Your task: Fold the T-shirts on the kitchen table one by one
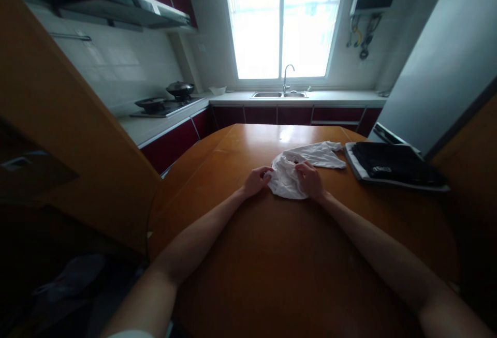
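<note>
The round orange-brown wooden bench (295, 255) has a smooth, semi-gloss finish that picks up a pale sheen of window light at its far edge. On it lies a crumpled white garment of thin, soft, matt cloth (298, 168), creased and bunched where both bare hands, the left hand (257, 180) and the right hand (311, 179), touch it. Beside it sits a folded black garment of matt cloth (394, 164) with a pale edge. Farther back, the steel sink (278, 94) and curved metal tap (286, 76) look shiny, the dark red cabinet fronts (174, 144) glossy.
</note>
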`<state>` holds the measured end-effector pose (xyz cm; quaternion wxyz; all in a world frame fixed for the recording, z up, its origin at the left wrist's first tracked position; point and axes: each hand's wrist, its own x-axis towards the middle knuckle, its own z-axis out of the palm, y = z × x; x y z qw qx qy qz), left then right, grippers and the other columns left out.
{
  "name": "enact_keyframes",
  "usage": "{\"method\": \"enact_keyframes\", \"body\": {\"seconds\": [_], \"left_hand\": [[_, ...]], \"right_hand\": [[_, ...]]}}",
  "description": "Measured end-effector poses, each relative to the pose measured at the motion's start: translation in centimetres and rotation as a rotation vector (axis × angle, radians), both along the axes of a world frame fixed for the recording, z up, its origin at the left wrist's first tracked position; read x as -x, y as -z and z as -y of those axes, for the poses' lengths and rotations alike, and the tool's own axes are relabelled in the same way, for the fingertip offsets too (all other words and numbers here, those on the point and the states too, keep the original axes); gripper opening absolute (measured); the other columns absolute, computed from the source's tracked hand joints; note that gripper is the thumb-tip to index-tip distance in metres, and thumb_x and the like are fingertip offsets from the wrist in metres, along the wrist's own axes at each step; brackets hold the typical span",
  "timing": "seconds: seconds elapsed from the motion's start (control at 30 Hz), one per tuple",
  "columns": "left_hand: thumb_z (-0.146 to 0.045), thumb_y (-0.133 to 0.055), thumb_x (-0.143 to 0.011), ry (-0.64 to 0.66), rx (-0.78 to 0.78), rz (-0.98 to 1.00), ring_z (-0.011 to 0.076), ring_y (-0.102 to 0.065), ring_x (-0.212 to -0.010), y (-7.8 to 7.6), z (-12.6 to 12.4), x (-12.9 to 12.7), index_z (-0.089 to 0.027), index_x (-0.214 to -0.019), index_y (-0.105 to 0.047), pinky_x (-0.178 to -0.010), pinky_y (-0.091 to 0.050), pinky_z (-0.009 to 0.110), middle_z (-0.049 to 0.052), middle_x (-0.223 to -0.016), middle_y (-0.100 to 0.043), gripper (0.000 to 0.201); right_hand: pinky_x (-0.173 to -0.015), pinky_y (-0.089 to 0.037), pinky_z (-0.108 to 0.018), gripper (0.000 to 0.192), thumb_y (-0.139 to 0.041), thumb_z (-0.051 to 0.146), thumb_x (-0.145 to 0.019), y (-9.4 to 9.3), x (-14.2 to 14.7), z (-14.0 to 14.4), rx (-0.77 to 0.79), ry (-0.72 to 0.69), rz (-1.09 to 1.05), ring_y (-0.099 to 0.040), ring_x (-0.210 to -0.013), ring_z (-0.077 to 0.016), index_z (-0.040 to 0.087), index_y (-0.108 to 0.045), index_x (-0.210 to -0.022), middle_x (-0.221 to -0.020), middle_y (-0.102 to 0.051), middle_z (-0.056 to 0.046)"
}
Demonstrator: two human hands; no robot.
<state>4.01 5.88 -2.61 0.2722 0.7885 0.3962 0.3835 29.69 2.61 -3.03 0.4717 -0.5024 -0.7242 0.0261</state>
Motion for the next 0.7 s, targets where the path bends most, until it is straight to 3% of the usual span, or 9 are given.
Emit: {"method": "enact_keyframes", "body": {"seconds": [0.13, 0.3, 0.4, 0.5, 0.6, 0.7], "left_hand": [[-0.021, -0.06, -0.08, -0.099, -0.033, 0.039, 0.0125, -0.06, -0.068, -0.7, -0.3, 0.5, -0.019, -0.116, -0.069, -0.065, -0.048, 0.021, -0.002, -0.078, -0.067, 0.037], [-0.017, -0.057, -0.078, -0.238, -0.117, 0.007, 0.0132, -0.058, -0.068, -1.0, -0.9, 1.3, -0.016, -0.093, -0.074, -0.065, -0.047, 0.023, 0.001, -0.079, -0.069, 0.022], [-0.017, -0.057, -0.076, -0.244, -0.122, -0.013, 0.0134, -0.056, -0.066, -1.0, -0.9, 1.5, -0.016, -0.086, -0.074, -0.065, -0.046, 0.024, 0.001, -0.075, -0.068, 0.02], [-0.024, -0.054, -0.082, -0.129, -0.061, -0.045, 0.0136, -0.056, -0.064, -1.1, -0.5, 1.2, -0.016, -0.086, -0.074, -0.064, -0.045, 0.024, 0.0, -0.07, -0.067, 0.021], [-0.036, -0.054, -0.09, -0.051, -0.047, -0.071, 0.0146, -0.059, -0.069, -1.2, 0.0, 0.8, -0.018, -0.098, -0.073, -0.068, -0.046, 0.025, 0.001, -0.076, -0.069, 0.028], [-0.052, -0.059, -0.09, -0.078, -0.085, -0.168, 0.0168, -0.06, -0.073, -1.5, 0.6, 0.3, -0.019, -0.092, -0.07, -0.07, -0.046, 0.028, 0.002, -0.08, -0.067, 0.035]], "right_hand": [[-0.079, -0.051, -0.035, 0.018, -0.048, 0.022, -0.082, -0.3, -3.1, -0.7, -0.026, 0.233, -0.189, -0.06, -0.083, -0.023, 0.021, -0.064, -0.09, -0.092, -0.064, -0.008], [-0.079, -0.048, -0.039, 0.019, -0.044, 0.025, -0.077, -0.2, -7.1, -1.9, 0.004, 0.486, -0.336, -0.057, -0.08, -0.0256, 0.021, -0.06, -0.084, -0.082, -0.064, -0.008], [-0.078, -0.047, -0.04, 0.021, -0.041, 0.026, -0.078, 0.1, -8.9, -2.5, 0.06, 0.586, -0.378, -0.057, -0.078, -0.0266, 0.02, -0.061, -0.081, -0.078, -0.065, -0.009], [-0.081, -0.047, -0.043, 0.021, -0.04, 0.025, -0.077, 0.3, -9.9, -2.7, 0.103, 0.627, -0.357, -0.057, -0.081, -0.0287, 0.02, -0.061, -0.076, -0.079, -0.064, -0.011], [-0.091, -0.045, -0.05, 0.019, -0.044, 0.023, -0.075, 0.1, -9.7, -2.1, 0.069, 0.649, -0.26, -0.057, -0.097, -0.0337, 0.02, -0.063, -0.076, -0.096, -0.065, -0.016], [-0.099, -0.042, -0.051, 0.02, -0.047, 0.022, -0.081, -0.5, -7.9, -1.0, -0.025, 0.489, -0.045, -0.055, -0.107, -0.0328, 0.021, -0.067, -0.086, -0.105, -0.065, -0.013]]}}
